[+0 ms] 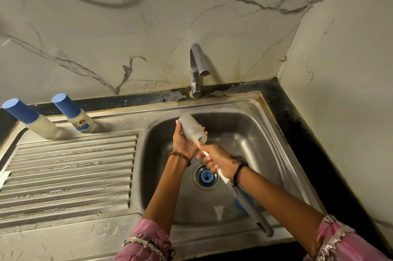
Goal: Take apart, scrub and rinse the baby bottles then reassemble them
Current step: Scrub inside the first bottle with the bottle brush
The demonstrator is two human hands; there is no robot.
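Over the steel sink basin [251, 133], my left hand [182, 141] grips an open, capless bottle body [191, 128], its mouth tilted down toward me. My right hand [217, 162] holds the white and grey handle of a bottle brush [248, 203], whose head is pushed into the bottle's mouth and hidden inside. A clear silicone nipple [219, 212] lies on the basin floor near the front. Something blue [240, 202] lies beside it, partly hidden under the brush handle. Two assembled bottles with blue caps [32, 119] [74, 115] stand on the drainboard at the back left.
The chrome tap [197, 69] stands behind the basin, with no water running. A blue strainer [206, 176] sits in the drain. The ribbed drainboard [68, 171] spreads to the left. Marble walls close in at the back and right, along a dark counter strip [297, 124].
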